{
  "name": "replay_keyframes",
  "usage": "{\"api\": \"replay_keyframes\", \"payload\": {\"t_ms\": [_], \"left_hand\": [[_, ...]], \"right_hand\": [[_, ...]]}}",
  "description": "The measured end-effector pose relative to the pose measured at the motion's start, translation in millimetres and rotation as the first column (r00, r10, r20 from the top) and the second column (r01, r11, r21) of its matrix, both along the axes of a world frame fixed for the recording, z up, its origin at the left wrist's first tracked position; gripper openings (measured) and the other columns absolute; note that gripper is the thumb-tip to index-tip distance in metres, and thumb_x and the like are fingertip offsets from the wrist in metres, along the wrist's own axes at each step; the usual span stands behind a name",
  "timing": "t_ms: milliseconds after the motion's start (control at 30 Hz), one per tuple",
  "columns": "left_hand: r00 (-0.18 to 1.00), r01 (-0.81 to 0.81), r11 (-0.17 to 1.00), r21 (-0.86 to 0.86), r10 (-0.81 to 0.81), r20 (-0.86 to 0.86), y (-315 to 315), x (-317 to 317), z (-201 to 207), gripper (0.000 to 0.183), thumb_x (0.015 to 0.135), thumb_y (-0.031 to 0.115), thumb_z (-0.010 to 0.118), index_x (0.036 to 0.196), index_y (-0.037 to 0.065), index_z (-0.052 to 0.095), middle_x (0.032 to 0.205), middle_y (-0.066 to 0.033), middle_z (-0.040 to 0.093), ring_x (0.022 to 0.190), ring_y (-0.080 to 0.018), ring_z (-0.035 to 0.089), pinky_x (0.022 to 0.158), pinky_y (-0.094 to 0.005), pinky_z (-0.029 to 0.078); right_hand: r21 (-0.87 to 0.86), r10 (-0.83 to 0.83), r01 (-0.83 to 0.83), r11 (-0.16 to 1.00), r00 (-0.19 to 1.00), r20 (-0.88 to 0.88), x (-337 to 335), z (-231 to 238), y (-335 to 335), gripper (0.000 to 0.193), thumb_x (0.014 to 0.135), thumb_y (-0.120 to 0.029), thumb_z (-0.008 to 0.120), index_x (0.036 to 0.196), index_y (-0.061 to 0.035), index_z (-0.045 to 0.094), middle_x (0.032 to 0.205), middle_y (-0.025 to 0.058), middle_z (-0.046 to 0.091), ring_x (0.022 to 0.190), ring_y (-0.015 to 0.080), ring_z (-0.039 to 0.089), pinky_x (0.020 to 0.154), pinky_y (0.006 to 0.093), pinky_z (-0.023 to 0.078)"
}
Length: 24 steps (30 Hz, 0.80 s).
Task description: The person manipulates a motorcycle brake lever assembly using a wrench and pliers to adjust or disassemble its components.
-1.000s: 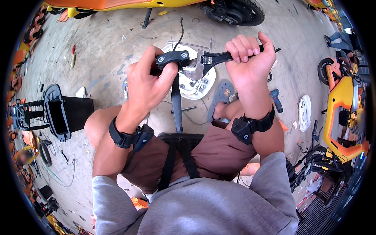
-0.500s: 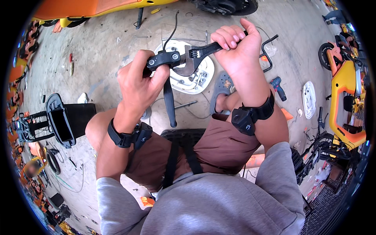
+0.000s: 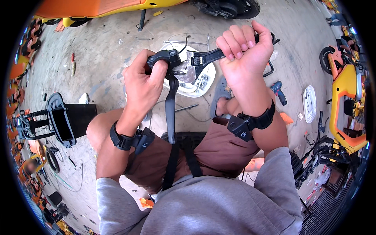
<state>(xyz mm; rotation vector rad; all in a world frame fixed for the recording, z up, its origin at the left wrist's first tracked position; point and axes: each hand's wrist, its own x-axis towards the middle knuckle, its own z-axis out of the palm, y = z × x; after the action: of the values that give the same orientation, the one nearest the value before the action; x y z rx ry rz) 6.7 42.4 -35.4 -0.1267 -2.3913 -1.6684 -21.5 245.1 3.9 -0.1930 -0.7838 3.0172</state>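
Note:
My left hand (image 3: pixel 141 84) is closed around the clamp end of a black brake lever (image 3: pixel 170 111), whose long blade points down toward my lap. A short black cable curves up from it. My right hand (image 3: pixel 247 58) grips the handle of a black adjustable wrench (image 3: pixel 207 57). The wrench's silver jaws meet the lever's side near my left fingertips; the exact contact point is hard to make out. Below both hands lies a white oval plastic tray (image 3: pixel 211 80) holding several small metal parts.
On the floor a power drill (image 3: pixel 278 93) and a white plastic cover (image 3: pixel 309 104) lie to the right. A yellow-orange scooter (image 3: pixel 113 6) stands ahead, and yellow bodywork (image 3: pixel 338 102) is at far right. A black frame assembly (image 3: pixel 60 120) sits left of my knee.
The brake lever has turned and tipped, so its blade tip sits lower and its cable leans right. My right hand and the wrench have shifted slightly right, with the jaws still at the lever.

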Motion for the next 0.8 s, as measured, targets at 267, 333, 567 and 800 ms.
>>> {"api": "replay_keyframes", "payload": {"t_ms": [267, 333, 567, 800], "left_hand": [[0.973, 0.040, 0.980, 0.193, -0.082, 0.214, -3, -3, -2, 0.018, 0.084, 0.012, 0.058, 0.074, -0.003, 0.058, 0.056, 0.0046, 0.047, 0.054, -0.0020, 0.038, 0.047, -0.0225, 0.031], [0.957, 0.035, 0.982, 0.183, -0.086, 0.277, -4, -4, 2, 0.020, 0.083, 0.014, 0.058, 0.073, -0.003, 0.058, 0.055, 0.0040, 0.046, 0.053, -0.0017, 0.038, 0.046, -0.0224, 0.031], [0.992, 0.042, 0.987, 0.155, -0.060, 0.113, -13, -9, 6, 0.020, 0.081, 0.016, 0.060, 0.072, -0.002, 0.058, 0.052, 0.0028, 0.044, 0.051, -0.0022, 0.038, 0.045, -0.0231, 0.030], [0.979, 0.059, 0.987, 0.148, -0.086, 0.185, -33, -15, 18, 0.020, 0.081, 0.015, 0.061, 0.071, -0.002, 0.057, 0.053, 0.0029, 0.046, 0.051, -0.0017, 0.038, 0.045, -0.0227, 0.030]], "right_hand": [[0.094, 0.037, -0.024, 0.995, 0.990, -0.137, 8, 9, -4, 0.046, 0.091, -0.031, 0.037, 0.050, -0.0151, 0.025, 0.047, -0.0019, 0.025, 0.039, 0.0109, 0.020, 0.041, 0.0276, 0.021], [0.145, 0.088, -0.058, 0.988, 0.975, -0.205, 7, 10, -4, 0.046, 0.093, -0.031, 0.035, 0.051, -0.0138, 0.026, 0.048, -0.0012, 0.026, 0.038, 0.0124, 0.024, 0.041, 0.0292, 0.024], [0.662, 0.269, -0.026, 0.749, 0.925, -0.268, 21, -7, -10, 0.049, 0.096, -0.027, 0.033, 0.079, 0.0078, 0.064, 0.087, 0.0127, 0.059, 0.084, 0.0201, 0.056, 0.082, 0.0327, 0.044], [0.882, 0.224, -0.043, 0.470, 0.972, -0.072, 21, 0, -16, 0.044, 0.101, -0.030, 0.039, 0.097, 0.0051, 0.065, 0.072, 0.0040, 0.060, 0.069, 0.0098, 0.053, 0.069, 0.0242, 0.044]]}}
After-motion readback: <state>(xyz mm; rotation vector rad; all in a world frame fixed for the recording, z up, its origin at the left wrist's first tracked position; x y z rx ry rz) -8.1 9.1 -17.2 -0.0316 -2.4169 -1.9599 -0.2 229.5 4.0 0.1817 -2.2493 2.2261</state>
